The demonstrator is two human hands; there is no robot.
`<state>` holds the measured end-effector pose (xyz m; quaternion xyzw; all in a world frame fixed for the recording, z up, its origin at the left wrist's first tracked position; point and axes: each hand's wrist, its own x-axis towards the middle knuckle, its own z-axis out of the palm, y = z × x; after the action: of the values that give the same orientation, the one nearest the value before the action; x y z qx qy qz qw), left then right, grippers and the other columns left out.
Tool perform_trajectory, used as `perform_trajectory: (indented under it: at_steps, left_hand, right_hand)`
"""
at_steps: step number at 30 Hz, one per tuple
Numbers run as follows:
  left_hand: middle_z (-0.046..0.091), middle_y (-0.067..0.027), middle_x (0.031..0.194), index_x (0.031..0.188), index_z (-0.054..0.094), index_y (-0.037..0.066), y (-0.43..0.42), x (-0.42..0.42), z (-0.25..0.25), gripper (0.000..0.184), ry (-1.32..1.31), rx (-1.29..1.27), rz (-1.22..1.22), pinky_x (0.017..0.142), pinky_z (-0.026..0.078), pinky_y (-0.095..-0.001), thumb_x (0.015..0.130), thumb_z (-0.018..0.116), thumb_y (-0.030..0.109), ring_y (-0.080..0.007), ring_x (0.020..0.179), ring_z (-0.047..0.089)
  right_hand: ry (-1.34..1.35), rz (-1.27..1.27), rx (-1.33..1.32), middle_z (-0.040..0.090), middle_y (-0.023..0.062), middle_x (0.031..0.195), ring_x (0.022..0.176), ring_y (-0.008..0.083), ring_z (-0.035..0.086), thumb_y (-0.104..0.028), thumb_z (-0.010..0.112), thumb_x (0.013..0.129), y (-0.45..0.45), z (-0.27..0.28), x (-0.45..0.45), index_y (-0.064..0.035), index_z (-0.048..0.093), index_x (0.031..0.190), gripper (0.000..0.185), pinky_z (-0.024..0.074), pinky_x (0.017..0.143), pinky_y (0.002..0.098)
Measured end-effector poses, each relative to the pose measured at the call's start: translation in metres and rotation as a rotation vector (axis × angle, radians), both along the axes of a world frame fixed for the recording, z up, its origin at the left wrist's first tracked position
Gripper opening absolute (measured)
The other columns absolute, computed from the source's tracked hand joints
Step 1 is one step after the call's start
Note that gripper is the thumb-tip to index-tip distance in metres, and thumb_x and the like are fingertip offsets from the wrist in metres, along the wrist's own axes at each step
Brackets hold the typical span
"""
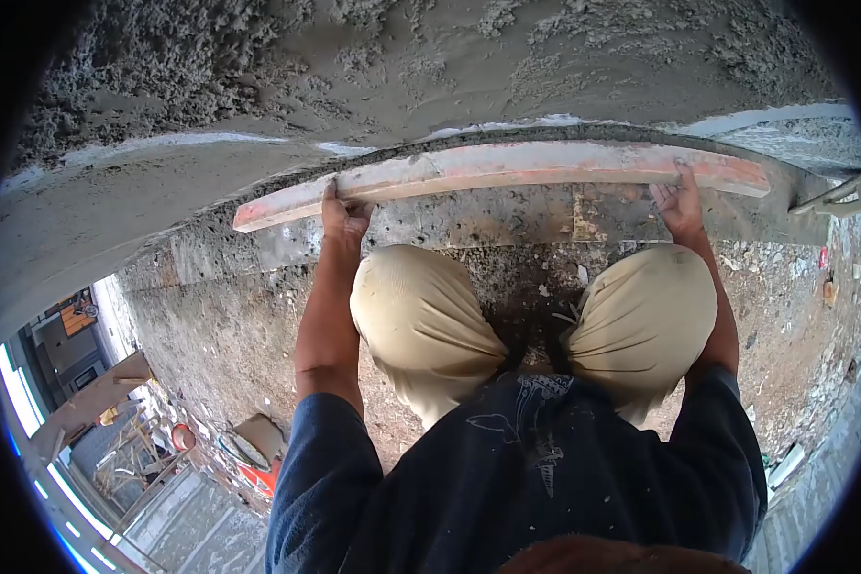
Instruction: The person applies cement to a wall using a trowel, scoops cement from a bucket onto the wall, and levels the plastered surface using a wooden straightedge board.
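A long straightedge (507,167), grey with worn red paint, lies crosswise along the foot of the plastered wall (402,96). Near its left end, my left hand (346,215) grips the lower edge with the thumb up on the face. Toward the right end, my right hand (679,203) holds it the same way, fingers curled partly beneath. Wet grey mortar shows along the bar's upper edge; whether the bar touches the wall all along cannot be made out.
Boards (507,218) spattered with mortar lie under the bar. A float-like tool (835,199) rests at the far right. My knees (421,325) are close behind the bar. Rubble covers the ground (230,325); scrap wood (129,454) and a red container (258,476) stand lower left.
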<state>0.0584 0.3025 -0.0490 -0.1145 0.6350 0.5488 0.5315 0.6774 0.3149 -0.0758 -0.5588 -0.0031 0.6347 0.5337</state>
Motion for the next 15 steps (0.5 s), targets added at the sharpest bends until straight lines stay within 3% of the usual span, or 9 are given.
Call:
perform_trajectory:
  at_steps: [3, 7, 8, 11, 12, 15]
  left_hand:
    - [0.043, -0.0147, 0.142, 0.13, 0.05, 0.015, 0.019, 0.006, -0.024, 0.052, -0.023, 0.032, 0.066, 0.112, 0.027, -0.0532, 0.093, 0.053, 0.051, -0.0318, 0.13, 0.043]
    - [0.044, -0.0081, 0.143, 0.136, 0.047, 0.019, 0.038, 0.015, -0.041, 0.061, 0.004, 0.013, 0.049, 0.112, 0.027, -0.0523, 0.091, 0.044, 0.061, -0.0301, 0.132, 0.04]
    - [0.045, -0.0077, 0.143, 0.14, 0.043, 0.019, 0.044, 0.016, -0.044, 0.068, 0.004, 0.015, 0.08, 0.112, 0.028, -0.0529, 0.092, 0.038, 0.066, -0.0293, 0.132, 0.041]
    - [0.048, -0.0066, 0.141, 0.142, 0.042, 0.019, 0.061, 0.035, -0.03, 0.064, -0.05, 0.049, 0.26, 0.11, 0.033, -0.0535, 0.095, 0.034, 0.062, -0.0296, 0.13, 0.046]
    - [0.047, -0.006, 0.142, 0.142, 0.041, 0.019, 0.062, 0.028, -0.045, 0.066, -0.006, 0.102, 0.237, 0.108, 0.037, -0.0535, 0.096, 0.03, 0.063, -0.0309, 0.129, 0.047]
    - [0.048, -0.0051, 0.141, 0.142, 0.042, 0.019, 0.061, 0.028, -0.028, 0.067, -0.016, 0.453, 0.128, 0.107, 0.038, -0.0545, 0.096, 0.028, 0.065, -0.0317, 0.129, 0.047]
  right_hand:
    - [0.026, -0.038, -0.005, 0.049, 0.0035, 0.13, 0.122, 0.0229, 0.047, -0.035, 0.073, 0.082, 0.023, -0.019, -0.002, -0.0194, 0.053, 0.127, 0.051, 0.0411, 0.102, 0.0389]
    - [0.048, -0.027, 0.049, 0.053, 0.0039, 0.13, 0.122, 0.0229, 0.049, -0.036, 0.072, 0.083, 0.042, -0.032, -0.009, -0.0196, 0.054, 0.126, 0.049, 0.0415, 0.103, 0.0397]
    - [0.065, -0.053, 0.046, 0.055, 0.0044, 0.129, 0.122, 0.023, 0.05, -0.035, 0.072, 0.084, 0.044, -0.036, -0.011, -0.0191, 0.054, 0.126, 0.049, 0.0415, 0.104, 0.0402]
    - [0.02, -0.177, 0.036, 0.059, 0.0056, 0.125, 0.12, 0.0235, 0.054, -0.035, 0.07, 0.085, 0.055, -0.048, -0.016, -0.0167, 0.055, 0.126, 0.048, 0.0435, 0.104, 0.0417]
    - [-0.015, -0.228, 0.034, 0.061, 0.006, 0.123, 0.119, 0.0238, 0.055, -0.034, 0.07, 0.085, 0.056, -0.048, -0.017, -0.0157, 0.055, 0.126, 0.047, 0.0445, 0.104, 0.0422]
    - [-0.054, -0.267, 0.095, 0.062, 0.0065, 0.121, 0.117, 0.0245, 0.057, -0.034, 0.069, 0.086, 0.062, -0.003, -0.016, -0.0111, 0.054, 0.126, 0.048, 0.0479, 0.102, 0.0435]
